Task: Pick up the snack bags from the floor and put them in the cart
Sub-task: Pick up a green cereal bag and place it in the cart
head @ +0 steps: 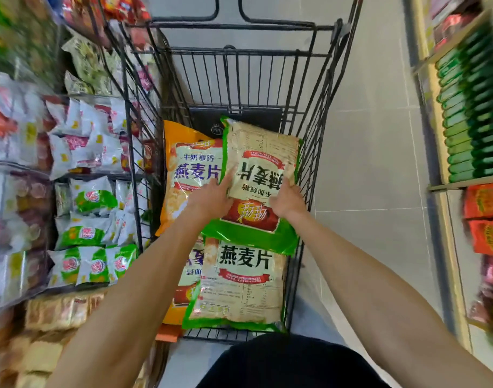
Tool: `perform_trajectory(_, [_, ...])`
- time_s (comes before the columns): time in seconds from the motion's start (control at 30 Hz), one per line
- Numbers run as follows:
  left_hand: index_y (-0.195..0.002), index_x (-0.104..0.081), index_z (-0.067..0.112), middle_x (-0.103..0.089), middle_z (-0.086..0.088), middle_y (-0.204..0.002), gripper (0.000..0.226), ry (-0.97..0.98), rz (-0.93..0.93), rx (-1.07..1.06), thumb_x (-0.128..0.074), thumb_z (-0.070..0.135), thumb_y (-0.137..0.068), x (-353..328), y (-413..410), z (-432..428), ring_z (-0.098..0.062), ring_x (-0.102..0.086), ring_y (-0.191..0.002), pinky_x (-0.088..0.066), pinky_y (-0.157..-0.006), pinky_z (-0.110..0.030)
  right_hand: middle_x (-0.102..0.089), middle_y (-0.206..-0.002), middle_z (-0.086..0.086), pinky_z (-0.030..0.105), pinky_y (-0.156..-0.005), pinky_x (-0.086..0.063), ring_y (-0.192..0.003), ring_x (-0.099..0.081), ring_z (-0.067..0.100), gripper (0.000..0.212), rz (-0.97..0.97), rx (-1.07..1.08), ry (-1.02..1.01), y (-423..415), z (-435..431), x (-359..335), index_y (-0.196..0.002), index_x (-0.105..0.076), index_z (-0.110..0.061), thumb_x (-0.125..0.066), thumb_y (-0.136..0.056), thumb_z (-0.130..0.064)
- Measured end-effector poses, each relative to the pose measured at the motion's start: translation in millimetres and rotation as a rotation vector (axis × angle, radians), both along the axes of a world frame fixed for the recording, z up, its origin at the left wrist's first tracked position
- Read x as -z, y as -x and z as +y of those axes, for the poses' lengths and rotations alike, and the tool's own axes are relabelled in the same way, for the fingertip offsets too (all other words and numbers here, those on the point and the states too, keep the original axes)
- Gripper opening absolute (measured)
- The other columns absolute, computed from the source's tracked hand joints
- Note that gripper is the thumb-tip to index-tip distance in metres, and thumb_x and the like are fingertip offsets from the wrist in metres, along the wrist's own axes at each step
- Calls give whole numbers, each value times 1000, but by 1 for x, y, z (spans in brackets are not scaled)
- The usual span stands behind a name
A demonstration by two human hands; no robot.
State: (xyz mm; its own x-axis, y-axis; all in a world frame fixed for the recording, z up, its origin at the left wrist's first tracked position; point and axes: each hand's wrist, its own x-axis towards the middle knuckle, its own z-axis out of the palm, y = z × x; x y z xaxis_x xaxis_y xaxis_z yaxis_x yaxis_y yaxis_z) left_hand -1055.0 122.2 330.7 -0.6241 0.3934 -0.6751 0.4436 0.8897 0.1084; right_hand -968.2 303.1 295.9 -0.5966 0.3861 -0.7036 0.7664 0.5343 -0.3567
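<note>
A black wire shopping cart (318, 113) stands in front of me in the aisle. Inside it lie several large oat bags. A green-edged bag (263, 163) sits on top at the far end, printed side up and turned away from me. My left hand (211, 196) holds its left edge with a finger stretched along the front. My right hand (287, 201) grips its right edge, fingers curled under. Beneath it lie an orange bag (186, 169) on the left and another green-edged bag (242, 287) nearer to me.
A shelf rack (71, 169) packed with white and green snack packs presses close on the cart's left. Another shelf (469, 119) with green and orange packages lines the right. Grey tiled floor (374, 169) runs between the cart and the right shelf.
</note>
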Motion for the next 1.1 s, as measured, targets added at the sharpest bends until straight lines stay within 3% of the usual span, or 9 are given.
perform_trajectory(0.07, [-157, -24, 27, -45, -15, -143, 64, 111, 28, 118, -48, 42, -99, -20, -3, -10, -38, -58, -122, -52, -94, -51, -54, -132, 15, 39, -91, -53, -106, -59, 29, 58, 0, -72, -36, -6, -2, -16, -145, -34, -16, -54, -92, -29])
perform_trajectory(0.17, [-146, -45, 24, -58, -9, -132, 52, 217, 85, 273, -51, 39, -96, -50, -9, -26, -32, -60, -119, -50, -95, -46, -65, -115, 7, 30, -76, -50, -86, -59, 21, 40, -23, -161, -81, -24, -5, -43, -127, -52, -15, -54, -93, -36])
perform_trajectory(0.3, [-138, -53, 21, -60, -6, -132, 43, 257, 167, 380, -49, 38, -98, -98, -13, -33, -29, -58, -122, -48, -90, -41, -64, -124, 8, 45, -97, -51, -108, -64, 29, 72, -126, -307, -162, -54, -6, -83, -132, -54, -20, -53, -77, -67])
perform_trajectory(0.47, [-134, -57, 22, -64, -3, -130, 42, 193, 292, 529, -47, 38, -96, -150, -28, -15, -26, -61, -118, -53, -87, -38, -59, -137, 8, 41, -102, -47, -121, -58, 30, 51, -162, -460, -274, -104, 0, -163, -132, -57, -15, -50, -94, -48])
perform_trajectory(0.73, [-145, -49, 19, -52, -4, -146, 49, 112, 395, 803, -48, 41, -101, -241, -100, 86, -28, -52, -132, -45, -104, -42, -41, -153, 7, 41, -109, -39, -137, -43, 28, 54, -114, -171, -443, -217, 35, -265, -149, -42, -15, -46, -102, -41])
perform_trajectory(0.93, [-151, -40, 23, -41, -4, -155, 53, 57, 479, 1055, -43, 45, -103, -299, -229, 177, -27, -42, -140, -37, -113, -43, -63, -119, 8, 41, -90, -53, -104, -62, 28, 39, -109, 109, -496, -372, 58, -319, -119, -61, -8, -50, -97, -38])
perform_trajectory(1.1, [-143, -50, 19, -51, -5, -147, 49, -27, 512, 1305, -44, 44, -101, -334, -396, 225, -27, -52, -131, -44, -106, -42, -67, -115, 7, 35, -82, -54, -95, -62, 30, 32, -170, 360, -561, -547, 43, -353, -110, -59, -14, -52, -91, -38])
